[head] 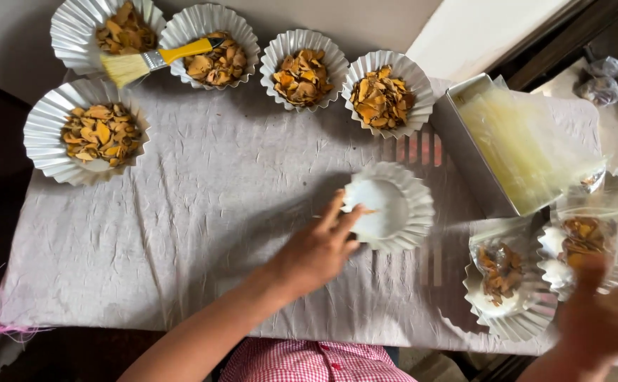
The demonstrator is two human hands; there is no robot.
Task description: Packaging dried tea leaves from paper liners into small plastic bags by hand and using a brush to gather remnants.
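We see a wide tabletop (203, 212) draped in wrinkled pale grey cloth, and at its right end a rectangular metal tray (468, 152) filled with clear yellowish plastic sheets. Five white fluted paper cups holding orange-brown dried flakes curve along the far and left edges; the leftmost one (86, 131) sits alone, well apart from the hands. Near the middle stands an empty white fluted paper cup (394, 205), and our left hand (319, 247) touches its near-left rim, its grip loosely spread with fingertips on the paper. At the right edge a filled paper cup wrapped in clear film (503, 279) rests on the cloth, just beside another wrapped cup (585, 240). Our right hand (606, 311) is blurred below that cup; we cannot tell its grip. A yellow-handled bristle brush (157, 60) lies across two far cups.
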